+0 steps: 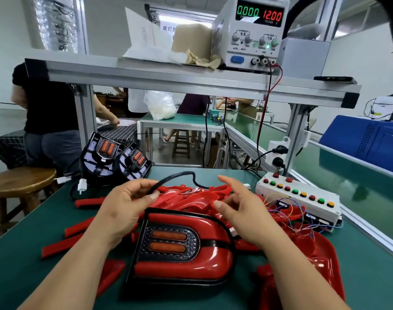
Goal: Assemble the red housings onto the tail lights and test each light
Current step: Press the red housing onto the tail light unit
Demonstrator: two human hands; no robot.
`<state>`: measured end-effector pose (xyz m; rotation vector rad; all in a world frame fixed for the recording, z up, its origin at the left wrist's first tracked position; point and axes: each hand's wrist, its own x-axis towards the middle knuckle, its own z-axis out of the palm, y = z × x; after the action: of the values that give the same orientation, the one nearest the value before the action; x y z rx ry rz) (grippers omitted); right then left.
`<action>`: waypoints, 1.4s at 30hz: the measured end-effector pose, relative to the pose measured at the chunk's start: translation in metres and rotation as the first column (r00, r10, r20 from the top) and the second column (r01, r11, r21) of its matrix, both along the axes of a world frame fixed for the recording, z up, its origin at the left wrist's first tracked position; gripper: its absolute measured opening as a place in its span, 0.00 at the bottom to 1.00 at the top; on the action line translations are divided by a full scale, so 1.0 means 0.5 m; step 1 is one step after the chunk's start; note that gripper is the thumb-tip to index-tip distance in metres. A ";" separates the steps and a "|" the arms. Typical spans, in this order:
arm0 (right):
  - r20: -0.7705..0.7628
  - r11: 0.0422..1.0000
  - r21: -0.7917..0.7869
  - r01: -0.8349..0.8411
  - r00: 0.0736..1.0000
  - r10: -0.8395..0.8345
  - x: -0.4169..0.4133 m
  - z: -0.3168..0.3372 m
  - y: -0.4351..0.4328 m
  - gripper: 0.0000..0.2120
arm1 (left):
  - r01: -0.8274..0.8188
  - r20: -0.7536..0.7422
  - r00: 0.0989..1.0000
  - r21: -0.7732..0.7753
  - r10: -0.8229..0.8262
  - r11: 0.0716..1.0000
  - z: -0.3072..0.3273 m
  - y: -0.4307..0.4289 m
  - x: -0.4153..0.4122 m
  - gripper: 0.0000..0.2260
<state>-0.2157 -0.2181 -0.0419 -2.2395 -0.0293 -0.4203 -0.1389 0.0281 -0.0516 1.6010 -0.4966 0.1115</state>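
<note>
Risk, judged: black sheathed cable [179, 173], pinched in left hand [124, 204] above the glossy red-housed tail light [182, 249] at lower centre, could snag on the heaped loose red plastic housings [191, 195] beneath the spread, empty right hand [242, 206], while tangled thin coloured wires [287, 208] crowd the white button-studded test box [314, 203] at right.

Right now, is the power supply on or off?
On: the power supply shows lit digits, green 0.000 and red 12.00.
</note>
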 end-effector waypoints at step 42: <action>0.354 0.801 0.598 -0.025 0.905 -0.235 0.013 -0.003 -0.017 0.27 | -0.269 -0.621 0.781 -0.419 -0.058 0.867 0.009 0.041 0.015 0.12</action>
<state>-0.2094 -0.2264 -0.0437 -1.5029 0.0087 -0.8399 -0.1313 0.0484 -0.0471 1.0661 0.1484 -0.1936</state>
